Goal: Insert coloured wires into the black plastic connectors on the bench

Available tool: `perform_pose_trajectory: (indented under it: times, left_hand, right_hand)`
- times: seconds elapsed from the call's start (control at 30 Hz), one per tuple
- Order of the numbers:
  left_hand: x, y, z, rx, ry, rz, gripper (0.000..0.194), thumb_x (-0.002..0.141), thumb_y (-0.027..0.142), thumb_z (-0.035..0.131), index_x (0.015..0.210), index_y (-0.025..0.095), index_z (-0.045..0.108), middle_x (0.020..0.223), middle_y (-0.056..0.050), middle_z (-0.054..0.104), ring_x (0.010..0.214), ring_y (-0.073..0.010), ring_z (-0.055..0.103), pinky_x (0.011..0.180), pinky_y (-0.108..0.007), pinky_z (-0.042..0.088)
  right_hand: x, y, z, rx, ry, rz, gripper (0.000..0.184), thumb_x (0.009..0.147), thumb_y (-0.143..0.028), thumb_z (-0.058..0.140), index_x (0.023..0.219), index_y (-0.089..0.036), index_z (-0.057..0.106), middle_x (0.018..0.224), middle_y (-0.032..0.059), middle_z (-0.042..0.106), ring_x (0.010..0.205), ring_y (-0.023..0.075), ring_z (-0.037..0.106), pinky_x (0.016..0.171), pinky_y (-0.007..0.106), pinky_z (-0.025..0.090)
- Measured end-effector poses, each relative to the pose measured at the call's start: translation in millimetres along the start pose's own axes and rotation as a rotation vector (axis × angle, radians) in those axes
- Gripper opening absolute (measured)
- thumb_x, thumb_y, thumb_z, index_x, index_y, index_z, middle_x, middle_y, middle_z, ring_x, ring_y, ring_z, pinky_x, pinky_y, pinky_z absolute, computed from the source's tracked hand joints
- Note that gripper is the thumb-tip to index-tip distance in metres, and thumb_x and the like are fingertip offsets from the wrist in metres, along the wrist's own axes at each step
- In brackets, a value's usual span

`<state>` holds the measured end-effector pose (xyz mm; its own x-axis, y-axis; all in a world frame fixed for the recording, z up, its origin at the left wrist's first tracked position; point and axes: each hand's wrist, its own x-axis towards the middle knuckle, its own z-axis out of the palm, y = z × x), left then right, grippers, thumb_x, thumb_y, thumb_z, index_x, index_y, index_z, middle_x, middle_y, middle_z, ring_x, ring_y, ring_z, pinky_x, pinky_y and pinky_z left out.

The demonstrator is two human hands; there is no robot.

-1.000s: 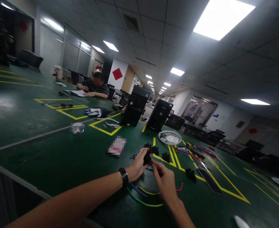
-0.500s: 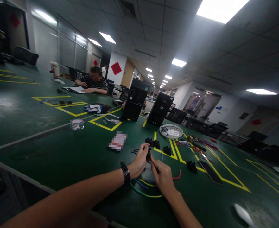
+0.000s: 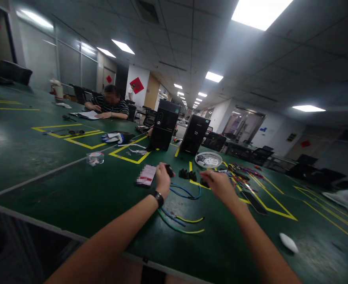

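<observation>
My left hand (image 3: 163, 179), with a dark watch on its wrist, is closed around a small black plastic part (image 3: 170, 170) just right of the phone. To the right, my right hand (image 3: 218, 184) has its fingertips pinched at another black part (image 3: 204, 183), which they partly cover. Between the hands several similar black parts (image 3: 188, 174) stand in a row on the green table (image 3: 117, 213). A blue wire (image 3: 188, 196) curves below the row. Nearer to me lie a green wire (image 3: 181, 230) and a yellow wire (image 3: 190, 219).
A phone (image 3: 145, 175) lies beside my left hand. Beyond stand two black computer towers (image 3: 163, 126) and a white round basket (image 3: 208, 159). Bundled coloured wires (image 3: 241, 175) lie to the right, with a white object (image 3: 288, 242) nearer. Across the table a person (image 3: 111, 104) sits over papers.
My hands were together on a black part; now they are apart. The left moved up and left with it, the right towards the black parts. The red wire end no longer shows.
</observation>
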<state>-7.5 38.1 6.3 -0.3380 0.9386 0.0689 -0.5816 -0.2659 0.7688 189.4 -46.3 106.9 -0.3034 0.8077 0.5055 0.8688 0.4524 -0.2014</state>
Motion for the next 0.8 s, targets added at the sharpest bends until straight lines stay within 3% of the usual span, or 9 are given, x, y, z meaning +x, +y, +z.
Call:
perform_pose_trajectory:
  times: [0.07, 0.13, 0.27, 0.33, 0.4, 0.5, 0.57, 0.7, 0.8]
  left_hand:
    - [21, 11, -9.3, -0.134, 0.123, -0.028, 0.026, 0.092, 0.047, 0.039, 0.091, 0.021, 0.043, 0.069, 0.003, 0.051, 0.052, -0.0100, 0.052, 0.055, -0.025, 0.047]
    - [32, 16, -13.8, -0.199, 0.072, -0.027, 0.027, 0.091, 0.048, 0.040, 0.093, 0.021, 0.042, 0.069, 0.003, 0.053, 0.052, -0.0107, 0.054, 0.055, -0.026, 0.048]
    - [16, 5, -4.5, -0.147, -0.154, -0.012, 0.033, 0.090, 0.053, 0.040, 0.097, 0.021, 0.044, 0.070, 0.001, 0.059, 0.060, -0.0126, 0.060, 0.061, -0.026, 0.050]
    - [1, -2, -0.8, -0.054, -0.228, -0.010, 0.038, 0.088, 0.056, 0.041, 0.100, 0.020, 0.047, 0.072, 0.000, 0.060, 0.066, -0.0136, 0.062, 0.064, -0.026, 0.049]
    - [-14, -5, -1.3, 0.021, -0.301, -0.051, 0.043, 0.086, 0.059, 0.043, 0.106, 0.021, 0.048, 0.076, -0.001, 0.061, 0.071, -0.0145, 0.062, 0.065, -0.025, 0.049]
    - [-33, -4, -2.6, 0.053, -0.408, -0.191, 0.048, 0.084, 0.061, 0.045, 0.111, 0.022, 0.045, 0.082, -0.002, 0.062, 0.073, -0.0159, 0.062, 0.065, -0.027, 0.048]
    - [-45, -4, -0.5, 0.052, -0.481, -0.276, 0.049, 0.082, 0.061, 0.048, 0.110, 0.021, 0.044, 0.087, -0.004, 0.062, 0.078, -0.0169, 0.062, 0.068, -0.028, 0.049]
    - [-56, -13, 2.3, 0.095, -0.645, -0.347, 0.052, 0.083, 0.061, 0.046, 0.117, 0.022, 0.041, 0.104, -0.008, 0.062, 0.092, -0.0193, 0.061, 0.080, -0.033, 0.047]
    - [-50, -18, -2.5, 0.322, -0.726, -0.214, 0.055, 0.086, 0.059, 0.042, 0.127, 0.022, 0.034, 0.107, -0.010, 0.062, 0.096, -0.0207, 0.059, 0.087, -0.037, 0.043]
  right_hand:
    - [0, 12, -8, -0.057, 0.312, 0.123, 0.025, 0.089, -0.035, 0.051, 0.098, -0.019, 0.068, 0.085, 0.0072, 0.073, 0.073, 0.0199, 0.068, 0.067, 0.028, 0.049]
    - [-3, 18, 4, -0.032, 0.465, 0.168, 0.029, 0.089, -0.037, 0.050, 0.099, -0.016, 0.067, 0.084, 0.0088, 0.073, 0.071, 0.0211, 0.068, 0.065, 0.029, 0.050]
    - [-6, 2, 66, 0.030, 0.134, 0.037, 0.019, 0.090, -0.024, 0.050, 0.096, -0.018, 0.066, 0.081, 0.0064, 0.072, 0.073, 0.0205, 0.068, 0.068, 0.030, 0.050]
    - [-7, -9, 94, 0.049, 0.051, -0.001, 0.016, 0.089, -0.022, 0.052, 0.096, -0.018, 0.066, 0.086, 0.0070, 0.072, 0.080, 0.0212, 0.067, 0.074, 0.032, 0.050]
    - [-10, -16, 107, 0.054, 0.047, -0.044, 0.019, 0.085, -0.025, 0.060, 0.102, -0.019, 0.065, 0.099, 0.0092, 0.070, 0.094, 0.0244, 0.064, 0.084, 0.037, 0.049]
    - [-17, -19, 99, 0.102, 0.133, -0.086, 0.055, 0.075, -0.031, 0.072, 0.125, -0.020, 0.051, 0.132, 0.0133, 0.052, 0.123, 0.0290, 0.047, 0.101, 0.046, 0.038]
    - [-22, -18, 86, 0.172, 0.105, -0.129, 0.073, 0.072, -0.029, 0.075, 0.136, -0.022, 0.040, 0.140, 0.0133, 0.044, 0.128, 0.0276, 0.041, 0.105, 0.046, 0.035]
    - [-29, 8, 62, 0.223, -0.064, -0.198, 0.062, 0.076, -0.028, 0.072, 0.132, -0.025, 0.046, 0.128, 0.0097, 0.056, 0.119, 0.0243, 0.050, 0.101, 0.042, 0.039]
    - [-31, 58, 47, 0.111, 0.050, -0.019, 0.053, 0.079, -0.029, 0.066, 0.129, -0.021, 0.049, 0.126, 0.0114, 0.057, 0.118, 0.0251, 0.051, 0.100, 0.043, 0.039]
